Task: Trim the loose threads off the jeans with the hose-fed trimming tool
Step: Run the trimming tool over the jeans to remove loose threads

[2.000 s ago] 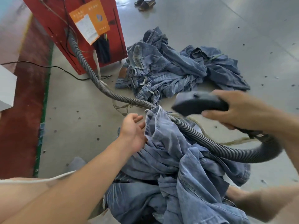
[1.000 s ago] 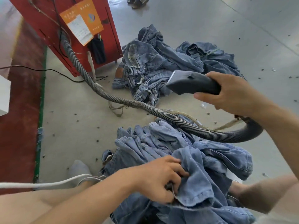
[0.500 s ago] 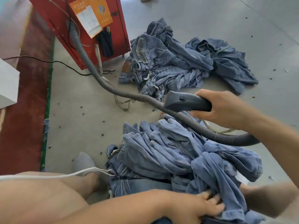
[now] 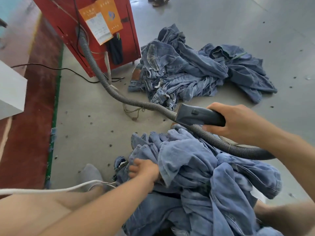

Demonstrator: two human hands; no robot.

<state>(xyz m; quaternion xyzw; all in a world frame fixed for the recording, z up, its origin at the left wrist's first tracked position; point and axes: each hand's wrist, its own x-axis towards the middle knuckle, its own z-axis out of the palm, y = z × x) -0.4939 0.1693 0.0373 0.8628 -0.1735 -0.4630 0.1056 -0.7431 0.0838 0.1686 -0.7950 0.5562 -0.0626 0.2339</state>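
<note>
- The right hand (image 4: 238,121) grips the dark grey plastic trimming tool (image 4: 199,115); its ribbed grey hose (image 4: 221,143) lies across the crumpled blue jeans (image 4: 196,164) and may snag them.
- At 7 o'clock from the tool, the left hand (image 4: 144,169) has its fingers curled into the denim; a loose hold may let the fabric be sucked in.

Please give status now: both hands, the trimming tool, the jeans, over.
Right hand grips trimming tool, held above jeans, not cutting. Left hand grips jeans fold. Hose drapes across jeans. Over.

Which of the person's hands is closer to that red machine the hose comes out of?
Left, though narrowly. The left hand grips the jeans below the red machine. The right hand holds the trimming tool farther right.
</note>
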